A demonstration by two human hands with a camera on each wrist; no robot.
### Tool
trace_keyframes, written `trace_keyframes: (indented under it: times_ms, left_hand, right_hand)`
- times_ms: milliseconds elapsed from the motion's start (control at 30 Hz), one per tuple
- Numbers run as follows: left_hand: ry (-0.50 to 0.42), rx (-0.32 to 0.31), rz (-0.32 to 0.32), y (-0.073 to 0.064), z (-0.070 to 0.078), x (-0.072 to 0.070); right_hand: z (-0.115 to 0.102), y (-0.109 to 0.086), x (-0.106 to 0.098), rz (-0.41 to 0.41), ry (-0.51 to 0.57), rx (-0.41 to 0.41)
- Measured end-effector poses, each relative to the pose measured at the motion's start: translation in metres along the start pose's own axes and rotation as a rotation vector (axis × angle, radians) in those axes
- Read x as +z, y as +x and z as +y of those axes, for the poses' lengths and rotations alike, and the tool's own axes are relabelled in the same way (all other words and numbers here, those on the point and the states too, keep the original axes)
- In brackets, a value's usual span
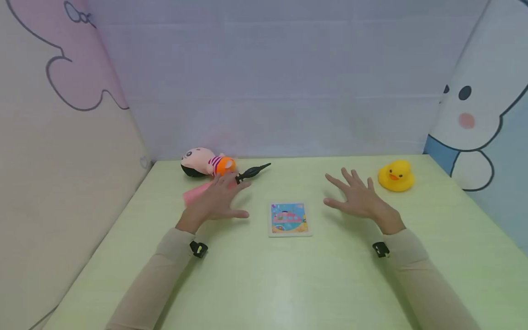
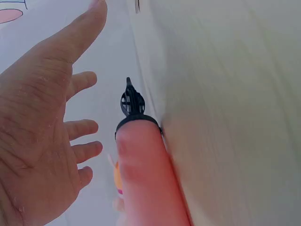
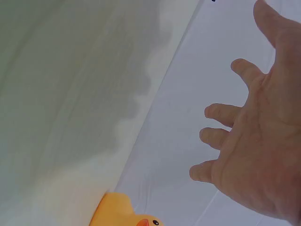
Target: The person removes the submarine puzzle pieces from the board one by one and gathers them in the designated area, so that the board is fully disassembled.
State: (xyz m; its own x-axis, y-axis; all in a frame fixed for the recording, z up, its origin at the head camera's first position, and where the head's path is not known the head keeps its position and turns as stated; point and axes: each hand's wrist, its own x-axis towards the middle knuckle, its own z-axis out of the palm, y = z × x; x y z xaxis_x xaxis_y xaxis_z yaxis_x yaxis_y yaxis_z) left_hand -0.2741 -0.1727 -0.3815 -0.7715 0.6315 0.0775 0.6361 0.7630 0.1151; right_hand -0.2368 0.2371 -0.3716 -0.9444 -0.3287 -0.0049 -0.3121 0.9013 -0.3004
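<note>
My left hand (image 1: 216,199) hovers with spread fingers over a pink cylinder (image 1: 193,194) that ends in a long black tapered nozzle (image 1: 252,172). The hand hides the cylinder's middle in the head view. In the left wrist view the cylinder (image 2: 146,174) lies beside the palm, and nothing is in the fingers. On the other side my right hand (image 1: 360,199) is held above the table, fingers apart and holding nothing. A yellow toy duck (image 1: 397,176) sits just beyond it to the right. Between the hands lies a square picture board (image 1: 289,219) with a white frame.
Behind the cylinder a doll (image 1: 218,165) in a striped top and orange shorts lies on its side. The pale green table (image 1: 288,284) meets a light wall (image 1: 288,91) at the back. Panels with cartoon drawings stand at left and right.
</note>
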Motion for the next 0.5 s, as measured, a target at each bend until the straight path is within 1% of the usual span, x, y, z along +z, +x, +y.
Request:
trace_keyframes:
  times_ms: [67,100,167,233,333,400,500]
  left_hand:
    - [0.016,0.037,-0.008,0.004,0.005,0.0]
    - [0.023,0.051,-0.024,0.005,0.008,0.0]
    - [0.028,0.08,-0.065,0.009,0.017,0.001]
    - [0.01,0.095,-0.115,0.013,0.025,0.003]
    - [-0.001,0.083,-0.179,0.02,0.038,0.006]
    - [0.02,0.06,-0.206,0.025,0.043,0.007]
    - [0.07,0.027,-0.229,0.032,0.048,0.008]
  right_hand:
    - [-0.004,0.005,0.003,-0.006,0.019,-0.031]
    - [-0.005,0.007,0.004,-0.006,0.029,-0.048]
    - [-0.01,0.013,0.007,-0.013,0.043,-0.083]
    - [-0.015,0.019,0.01,-0.021,0.071,-0.127]
    - [-0.024,0.028,0.014,-0.049,0.114,-0.19]
    - [-0.032,0.033,0.015,-0.061,0.145,-0.227]
    - [-0.044,0.039,0.015,-0.074,0.167,-0.263]
